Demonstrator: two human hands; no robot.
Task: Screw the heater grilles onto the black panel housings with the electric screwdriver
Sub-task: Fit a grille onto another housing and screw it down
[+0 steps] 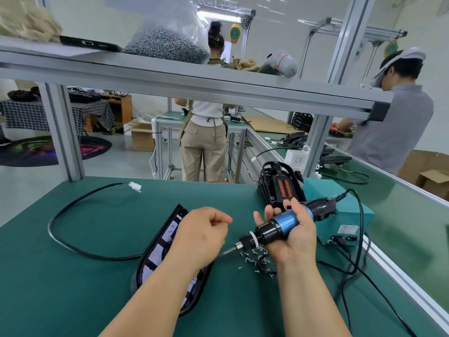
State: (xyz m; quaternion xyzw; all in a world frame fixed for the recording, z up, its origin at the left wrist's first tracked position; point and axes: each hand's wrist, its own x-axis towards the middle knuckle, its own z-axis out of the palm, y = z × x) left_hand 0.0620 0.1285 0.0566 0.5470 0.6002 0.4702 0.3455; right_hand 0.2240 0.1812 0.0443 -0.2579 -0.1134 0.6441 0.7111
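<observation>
**Left hand** [201, 235]: over the middle of the tabletop [60, 295], back up, fingers curled in and thumb against the forefinger. Whether anything is pinched there cannot be told.

**Right hand** [292, 231]: just right of the left hand, palm up, fingers loosely spread. It cradles the tool without closing round it.

**Electric screwdriver** [274, 227]: black and blue, lying across the right palm. Its bit slants down and left, ending close to the left hand. Its cord leaves from the rear end.

**Black housing, flat** [158, 249]: near the middle of the tabletop, running toward the near edge, partly under the left forearm. The upper face shows pale panels with red dots.

**Black housing, upright** [279, 188]: toward the far right corner, orange strips visible in its opening.

**Loose screws** [257, 260]: small scatter on the mat below the right hand.

**Teal power box** [345, 215]: at the right edge, beside the upright housing, cords plugged into its front.

**Black cable** [70, 242]: looped over the left half, white plug [134, 186] near the far edge.

**Bag of screws** [167, 45]: on the shelf above.
</observation>
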